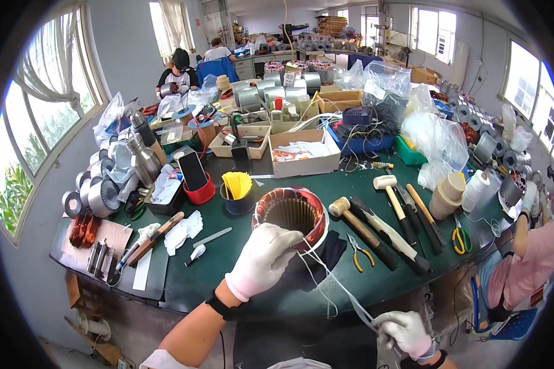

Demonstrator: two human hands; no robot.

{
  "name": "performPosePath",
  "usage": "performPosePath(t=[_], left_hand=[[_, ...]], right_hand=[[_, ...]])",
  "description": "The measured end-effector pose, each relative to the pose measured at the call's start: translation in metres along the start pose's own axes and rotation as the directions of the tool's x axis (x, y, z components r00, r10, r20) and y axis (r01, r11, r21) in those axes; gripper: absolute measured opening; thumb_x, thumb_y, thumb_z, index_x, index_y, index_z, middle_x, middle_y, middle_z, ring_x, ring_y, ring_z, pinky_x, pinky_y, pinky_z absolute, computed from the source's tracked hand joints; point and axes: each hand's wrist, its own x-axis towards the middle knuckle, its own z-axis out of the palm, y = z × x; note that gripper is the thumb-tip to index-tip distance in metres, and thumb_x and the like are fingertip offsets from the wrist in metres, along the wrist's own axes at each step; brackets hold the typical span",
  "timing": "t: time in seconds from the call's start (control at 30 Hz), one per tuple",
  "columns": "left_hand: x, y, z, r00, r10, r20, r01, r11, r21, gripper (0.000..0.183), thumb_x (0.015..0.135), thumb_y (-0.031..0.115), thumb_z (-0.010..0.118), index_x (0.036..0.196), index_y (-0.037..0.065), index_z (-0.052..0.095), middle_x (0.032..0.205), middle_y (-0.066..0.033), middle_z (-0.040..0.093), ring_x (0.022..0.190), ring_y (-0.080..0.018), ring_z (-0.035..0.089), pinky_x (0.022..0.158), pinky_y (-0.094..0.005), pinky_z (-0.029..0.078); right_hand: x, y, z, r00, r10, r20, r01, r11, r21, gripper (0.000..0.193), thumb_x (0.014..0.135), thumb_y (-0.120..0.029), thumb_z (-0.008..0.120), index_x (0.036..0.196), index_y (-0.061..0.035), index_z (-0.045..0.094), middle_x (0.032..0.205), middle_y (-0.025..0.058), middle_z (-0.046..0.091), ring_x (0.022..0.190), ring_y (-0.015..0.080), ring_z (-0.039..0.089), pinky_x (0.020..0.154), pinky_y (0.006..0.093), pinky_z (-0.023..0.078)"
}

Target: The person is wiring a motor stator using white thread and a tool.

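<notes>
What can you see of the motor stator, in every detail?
The motor stator stands open end up on the green table: a hollow cylinder, its inner wall ribbed and metallic in look, its rim ringed with reddish, coppery windings. The left hand covers part of its near rim, where white strands run to the right hand. Its lower outside is mostly hidden.

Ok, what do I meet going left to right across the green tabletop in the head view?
Copper coils, white paper pieces, dark cup of yellow strips, copper-wound stator, yellow-handled pliers, white-headed mallet, yellow-and-green-handled scissors.
</notes>
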Motion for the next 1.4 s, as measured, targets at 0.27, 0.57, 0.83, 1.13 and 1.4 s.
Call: performPosePath(t=[0.27,0.57,0.83,1.13,1.4], left_hand=[[0.0,-0.006,-0.003,0.999,0.014,0.042,-0.01,0.996,-0.09,0.046,0.077,-0.006,0.08,0.12,0.004,0.07,0.107,-0.0107,0.073,0.101,-0.0351,0.067,0.096,-0.0471,0.051],[0.004,0.004,-0.001,0.999,0.05,0.021,-0.05,0.999,0.017,0.045,0.077,-0.007,0.08,0.119,0.005,0.073,0.112,-0.0108,0.073,0.102,-0.0343,0.067,0.094,-0.0451,0.053],[0.007,-0.001,-0.009,0.996,0.086,0.035,-0.086,0.996,-0.014,0.047,0.075,-0.008,0.08,0.12,0.003,0.073,0.111,-0.012,0.075,0.1,-0.0342,0.069,0.092,-0.044,0.054],[0.01,-0.012,-0.007,0.989,0.087,0.118,-0.08,0.995,-0.06,0.044,0.073,-0.007,0.08,0.116,0.001,0.073,0.106,-0.0144,0.075,0.089,-0.0347,0.07,0.082,-0.0447,0.052],[0.017,-0.011,-0.009,0.985,0.149,0.091,-0.146,0.989,-0.034,0.036,0.075,0.001,0.07,0.111,0.002,0.071,0.091,-0.0116,0.071,0.077,-0.0342,0.067,0.068,-0.0439,0.051]], right_hand=[[-0.175,0.466,-0.189,0.6,0.49,-0.632,-0.738,0.034,-0.674,0.029,0.105,-0.027,0.06,0.115,-0.0057,0.077,0.109,0.0225,0.078,0.101,0.0405,0.076,0.087,0.0501,0.061],[0.083,-0.021,0.055,0.585,-0.765,-0.269,0.521,0.608,-0.599,0.025,0.099,-0.011,0.065,0.12,-0.0031,0.076,0.095,0.0196,0.077,0.082,0.0393,0.075,0.075,0.0448,0.06],[0.006,0.076,0.041,0.864,-0.504,0.009,0.453,0.769,-0.45,0.03,0.103,-0.016,0.062,0.128,-0.0077,0.077,0.111,0.0214,0.079,0.103,0.0386,0.077,0.086,0.0418,0.063],[-0.012,0.034,0.005,0.843,-0.538,0.016,0.317,0.474,-0.821,0.032,0.091,-0.008,0.074,0.124,-0.0085,0.074,0.118,0.0131,0.077,0.089,0.0348,0.077,0.074,0.0412,0.062],[0.147,-0.109,0.079,0.384,-0.915,0.12,0.776,0.25,-0.579,0.044,0.091,-0.008,0.071,0.135,-0.0056,0.069,0.136,0.0146,0.072,0.069,0.0303,0.074,0.061,0.0378,0.059]])
